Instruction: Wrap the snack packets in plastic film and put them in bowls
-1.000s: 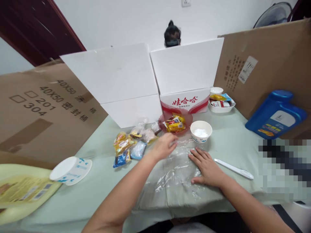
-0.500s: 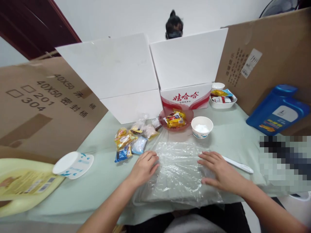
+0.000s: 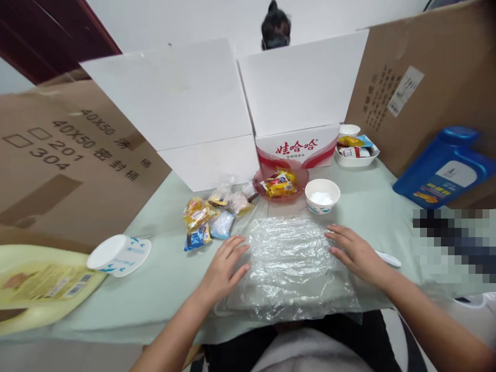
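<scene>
A crinkled sheet of clear plastic wrap (image 3: 291, 261) lies spread on the pale green tablecloth (image 3: 163, 281) in front of me. My left hand (image 3: 223, 267) rests flat at its left edge, fingers stretched out. My right hand (image 3: 354, 251) lies flat at its right edge, fingers apart. Neither hand holds anything. A white stick-shaped tool (image 3: 387, 258) pokes out from under my right hand.
Behind the wrap stand a white bowl of white powder (image 3: 322, 196), a red bowl of snack packets (image 3: 280, 184) and a pile of loose packets (image 3: 211, 219). A tipped paper bowl (image 3: 118, 254) and yellow jug (image 3: 36, 287) lie left; a blue jug (image 3: 445, 168) right. Cardboard and white boards wall the table; a person sits behind.
Both hands slid outward from the middle of the plastic wrap to its left and right edges, flattening it. The wrap now lies more spread and closer to the table's front edge.
</scene>
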Demonstrator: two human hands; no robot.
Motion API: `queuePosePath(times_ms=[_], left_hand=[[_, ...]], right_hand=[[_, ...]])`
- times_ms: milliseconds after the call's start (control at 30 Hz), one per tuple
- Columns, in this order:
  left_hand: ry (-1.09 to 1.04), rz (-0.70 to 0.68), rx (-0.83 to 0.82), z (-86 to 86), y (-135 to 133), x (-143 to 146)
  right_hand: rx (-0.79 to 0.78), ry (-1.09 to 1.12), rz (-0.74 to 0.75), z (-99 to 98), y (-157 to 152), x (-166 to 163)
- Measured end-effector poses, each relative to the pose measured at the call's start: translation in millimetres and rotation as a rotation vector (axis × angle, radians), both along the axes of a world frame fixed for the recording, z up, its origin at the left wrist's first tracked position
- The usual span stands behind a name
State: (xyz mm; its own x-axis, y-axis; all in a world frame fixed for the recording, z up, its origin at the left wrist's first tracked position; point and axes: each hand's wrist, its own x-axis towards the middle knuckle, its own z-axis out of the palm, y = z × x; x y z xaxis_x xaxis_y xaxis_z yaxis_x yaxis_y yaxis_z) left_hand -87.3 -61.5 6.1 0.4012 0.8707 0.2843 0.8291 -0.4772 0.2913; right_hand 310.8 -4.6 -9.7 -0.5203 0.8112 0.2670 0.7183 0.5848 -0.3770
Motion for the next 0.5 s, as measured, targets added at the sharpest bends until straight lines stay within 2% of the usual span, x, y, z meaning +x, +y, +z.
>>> queuePosePath(times_ms=[67,133,233,300,367,500], left_hand=[[-0.041,-0.119,0.002,7.1,-21.4,-3.3],[0.019,-0.198,-0.054,7.3,-40.6,1.3],[0.131,-0.259,-0.157,-2.4,-59.1,14.5],[0.109,-0.260,-0.190,-7.6,-64.0,21.1],[-0.004,-0.250,-0.224,-6.5,-65.0,23.7],[-0.266,-0.163,-0.346,10.8,-58.6,24.9]], right_hand=[[-0.078,0.066,0.113,17.9,-14.0,15.4],[-0.165,0.022,0.249,26.2,-29.8,22.5],[-0.245,-0.122,0.389,17.8,-51.8,20.5],[-0.240,-0.159,0.398,7.3,-62.4,16.5],[-0.221,-0.125,0.366,1.9,-68.7,14.1],[-0.229,0.116,0.297,8.7,-67.9,12.9]])
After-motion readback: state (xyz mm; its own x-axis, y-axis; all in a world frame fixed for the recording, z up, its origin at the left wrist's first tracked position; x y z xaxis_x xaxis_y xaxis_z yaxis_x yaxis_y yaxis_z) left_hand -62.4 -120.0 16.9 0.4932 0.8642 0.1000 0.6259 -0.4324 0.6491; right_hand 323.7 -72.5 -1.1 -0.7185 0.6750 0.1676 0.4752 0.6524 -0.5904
